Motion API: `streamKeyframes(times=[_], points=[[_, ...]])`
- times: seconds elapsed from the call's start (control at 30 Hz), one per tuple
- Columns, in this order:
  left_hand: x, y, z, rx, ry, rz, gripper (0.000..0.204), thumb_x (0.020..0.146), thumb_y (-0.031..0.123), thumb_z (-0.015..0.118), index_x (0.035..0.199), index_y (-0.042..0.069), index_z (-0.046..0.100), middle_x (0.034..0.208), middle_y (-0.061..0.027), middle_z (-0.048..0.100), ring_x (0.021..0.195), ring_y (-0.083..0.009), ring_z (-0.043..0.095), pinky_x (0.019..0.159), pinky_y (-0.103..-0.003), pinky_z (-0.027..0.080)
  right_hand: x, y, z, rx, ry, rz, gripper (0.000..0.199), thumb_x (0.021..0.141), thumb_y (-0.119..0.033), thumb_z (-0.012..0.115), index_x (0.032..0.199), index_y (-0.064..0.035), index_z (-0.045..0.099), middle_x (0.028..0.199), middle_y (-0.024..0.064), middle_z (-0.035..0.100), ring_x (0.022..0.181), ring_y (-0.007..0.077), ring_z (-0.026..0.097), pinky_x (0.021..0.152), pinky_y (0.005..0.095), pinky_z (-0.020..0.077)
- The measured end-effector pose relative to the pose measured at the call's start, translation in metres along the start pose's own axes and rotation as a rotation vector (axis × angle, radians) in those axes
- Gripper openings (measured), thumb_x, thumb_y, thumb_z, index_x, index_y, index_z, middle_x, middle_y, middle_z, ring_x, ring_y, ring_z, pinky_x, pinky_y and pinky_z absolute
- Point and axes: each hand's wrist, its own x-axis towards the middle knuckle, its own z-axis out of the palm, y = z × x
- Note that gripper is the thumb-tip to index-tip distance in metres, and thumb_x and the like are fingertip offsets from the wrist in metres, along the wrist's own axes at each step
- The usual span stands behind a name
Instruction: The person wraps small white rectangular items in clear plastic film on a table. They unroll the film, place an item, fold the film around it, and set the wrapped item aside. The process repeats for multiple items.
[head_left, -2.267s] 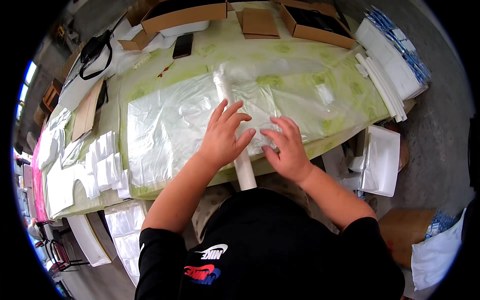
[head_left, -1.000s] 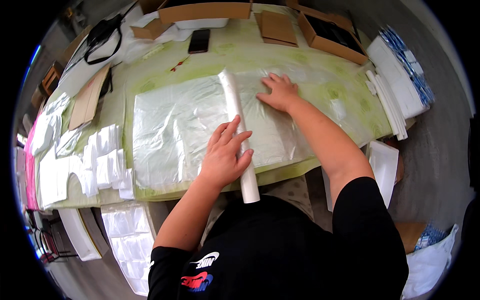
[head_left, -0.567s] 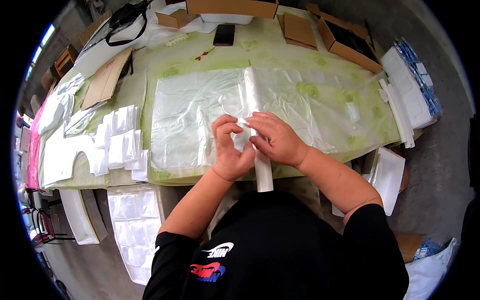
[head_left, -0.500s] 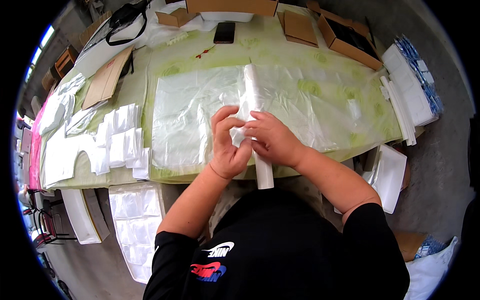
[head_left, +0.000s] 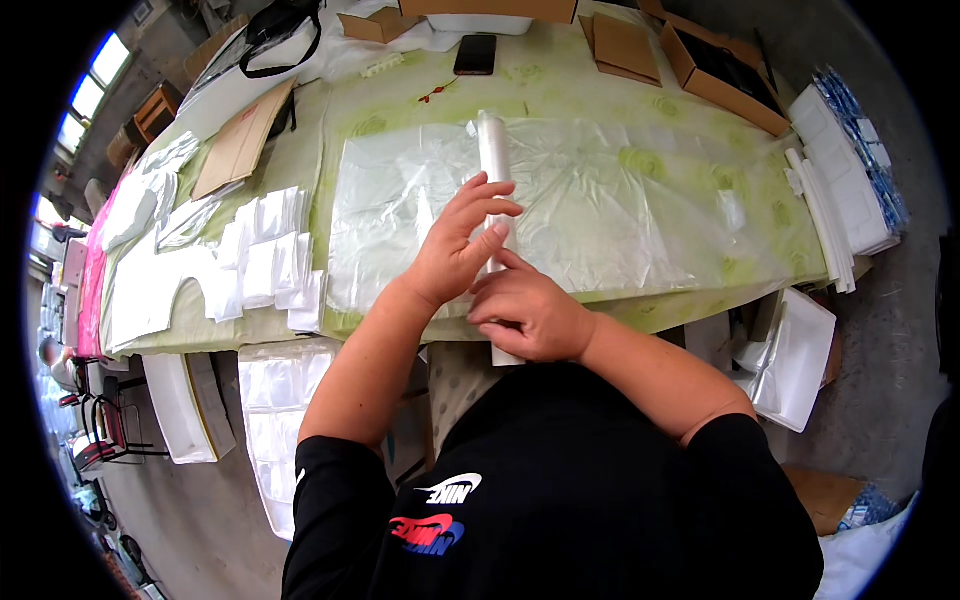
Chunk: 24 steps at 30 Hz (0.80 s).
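A long whitish roll of clear plastic film [head_left: 494, 150] lies lengthwise on the table in front of me, its near end reaching past the table's front edge. Flat sheets of clear plastic film [head_left: 385, 210] spread out on both sides of it. My left hand [head_left: 455, 238] is over the middle of the roll, fingers stretched out and apart. Closer to me, my right hand [head_left: 532, 312] bends its fingers over the roll's near part. The hand hides that stretch of the roll, and its fingertips partly show at the roll's left side.
Stacks of folded white packets [head_left: 272, 255] lie left on the green patterned tablecloth [head_left: 545, 85], near flattened cardboard [head_left: 243, 140]. A phone [head_left: 475, 55] and an open cardboard box [head_left: 722, 75] sit at the back. Thin white rolls [head_left: 822, 225] lie at the right edge.
My hands have moved apart along the roll: the left went farther up with its fingers straightened, the right came nearer to me. The view has shifted a little.
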Motion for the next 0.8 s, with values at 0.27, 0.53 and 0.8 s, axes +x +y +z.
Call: streamKeyframes(times=[0.27,0.53,0.8], points=[[-0.040,0.010,-0.029,0.320,-0.241,-0.055,0.045,0.096,0.042,0.066,0.129,0.012,0.070,0.149,-0.0107,0.058,0.153,-0.0415,0.028,0.123,-0.054,0.024,-0.005,-0.020,0.011,0.162,0.014,-0.197,0.022,0.079,0.000,0.074,0.099,-0.0070,0.071,0.095,0.0084,0.070,0.099,0.0321,0.068,0.096,0.0491,0.0525],[-0.051,0.045,-0.042,0.736,0.101,-0.253,0.052,0.092,0.027,0.070,0.140,0.010,0.058,0.156,-0.0154,0.047,0.151,-0.0416,0.031,0.124,-0.052,0.024,-0.047,-0.028,0.012,0.206,0.054,-0.034,0.021,0.081,-0.001,0.074,0.100,-0.0083,0.071,0.095,0.0079,0.072,0.093,0.0308,0.069,0.097,0.0502,0.0524],[-0.045,0.014,-0.080,1.059,-0.095,-0.916,0.077,0.096,0.025,0.051,0.163,0.005,0.019,0.169,-0.0201,0.021,0.155,-0.0381,0.024,0.128,-0.045,0.020,-0.063,-0.026,0.005,0.193,0.150,0.010,0.016,0.079,-0.001,0.075,0.094,-0.0070,0.073,0.086,0.0101,0.070,0.081,0.0312,0.066,0.079,0.0419,0.0537]])
